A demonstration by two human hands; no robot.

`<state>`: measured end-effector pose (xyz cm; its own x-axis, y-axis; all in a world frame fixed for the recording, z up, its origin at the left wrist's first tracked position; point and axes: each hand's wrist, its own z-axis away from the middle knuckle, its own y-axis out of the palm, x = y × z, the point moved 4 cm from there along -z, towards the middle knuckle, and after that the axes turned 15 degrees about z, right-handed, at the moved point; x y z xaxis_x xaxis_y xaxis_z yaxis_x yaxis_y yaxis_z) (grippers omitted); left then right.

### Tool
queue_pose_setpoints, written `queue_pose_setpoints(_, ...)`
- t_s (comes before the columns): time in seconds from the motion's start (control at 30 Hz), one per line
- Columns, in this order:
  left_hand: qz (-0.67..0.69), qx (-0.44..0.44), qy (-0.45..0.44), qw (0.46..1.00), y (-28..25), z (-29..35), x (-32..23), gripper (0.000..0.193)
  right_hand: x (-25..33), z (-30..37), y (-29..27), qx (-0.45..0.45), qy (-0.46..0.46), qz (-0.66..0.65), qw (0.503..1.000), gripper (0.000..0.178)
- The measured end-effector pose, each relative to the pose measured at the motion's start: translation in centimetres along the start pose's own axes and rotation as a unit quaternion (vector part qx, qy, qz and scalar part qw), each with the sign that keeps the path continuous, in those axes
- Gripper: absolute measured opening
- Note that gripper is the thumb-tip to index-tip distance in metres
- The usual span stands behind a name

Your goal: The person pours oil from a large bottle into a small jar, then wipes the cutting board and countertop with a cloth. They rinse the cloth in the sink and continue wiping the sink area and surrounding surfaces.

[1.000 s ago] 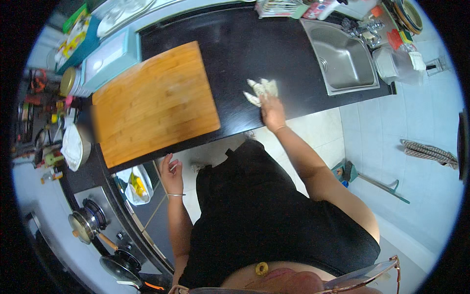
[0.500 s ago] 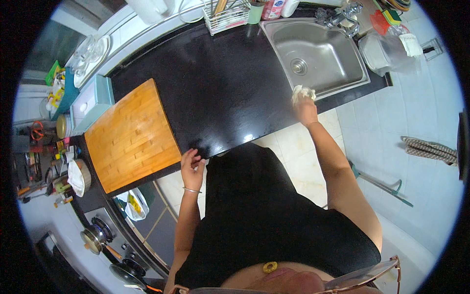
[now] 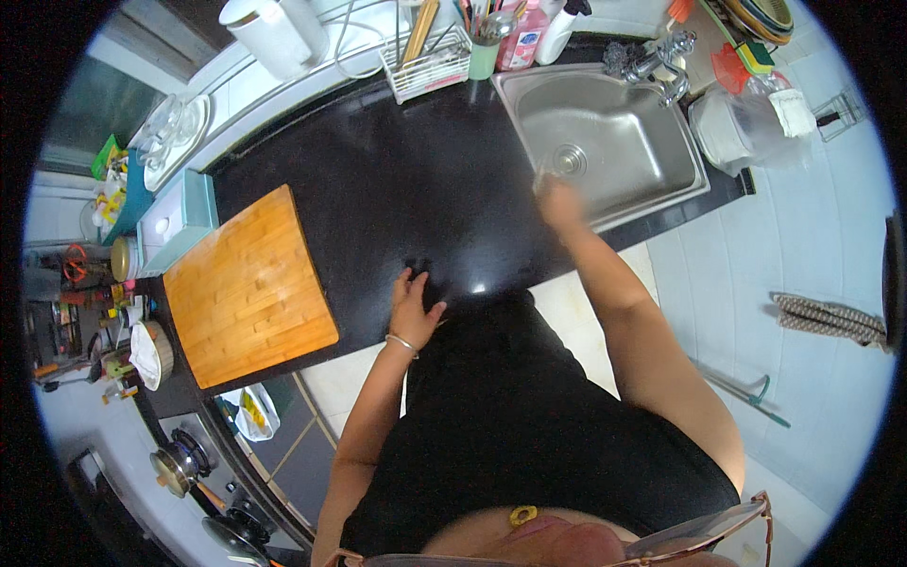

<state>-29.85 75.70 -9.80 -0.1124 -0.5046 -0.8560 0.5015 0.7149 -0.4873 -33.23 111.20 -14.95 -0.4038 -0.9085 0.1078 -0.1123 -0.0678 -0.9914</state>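
My right hand, blurred by motion, is at the left rim of the steel sink, closed on a crumpled white cloth. Only a pale sliver of the cloth shows beside the fingers; the hand hides the remainder. My left hand rests at the front edge of the black countertop, fingers apart and holding nothing. A bracelet circles that wrist. To its left lies a bamboo cutting board on the counter.
Behind the counter stand a white wire rack, a green utensil cup and a pink bottle. The faucet rises behind the sink. A pale blue box borders the board; a stove is at lower left.
My right hand has moved left and farther from me with the cloth, from the sink's front corner to its left rim. My left hand has slid right, away from the cutting board.
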Motion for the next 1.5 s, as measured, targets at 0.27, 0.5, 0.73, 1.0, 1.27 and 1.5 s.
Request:
queue_pose_setpoints(0.27,-0.054,0.041,-0.045,0.997,9.7,-11.1,-7.3,0.068,3.5,-15.0,3.3,-0.001,-0.095,-0.051,0.994,0.032)
queue_pose_setpoints(0.5,0.009,-0.034,-0.066,0.997,14.6,-14.2,-11.2,0.065,2.3,-21.3,3.0,0.100,-0.141,-0.084,0.981,0.032)
queue_pose_setpoints(0.73,-0.006,-0.106,-0.093,0.990,14.0,-14.5,-13.1,0.061,-7.0,-24.3,5.8,-0.089,-0.121,0.028,0.988,0.033)
queue_pose_setpoints(1.0,-0.008,-0.108,-0.109,0.988,16.3,-13.0,-12.4,0.059,-18.8,-26.3,6.0,-0.046,-0.042,0.154,0.986,0.027)
queue_pose_setpoints(1.27,-0.016,-0.070,-0.075,0.995,17.6,-14.0,-13.8,0.058,-22.5,-25.6,-1.6,-0.006,0.017,0.058,0.998,0.036)
queue_pose_setpoints(1.5,0.014,-0.028,-0.053,0.998,18.5,-15.9,-16.1,0.056,-23.8,-28.6,3.5,-0.109,0.019,0.049,0.993,0.027)
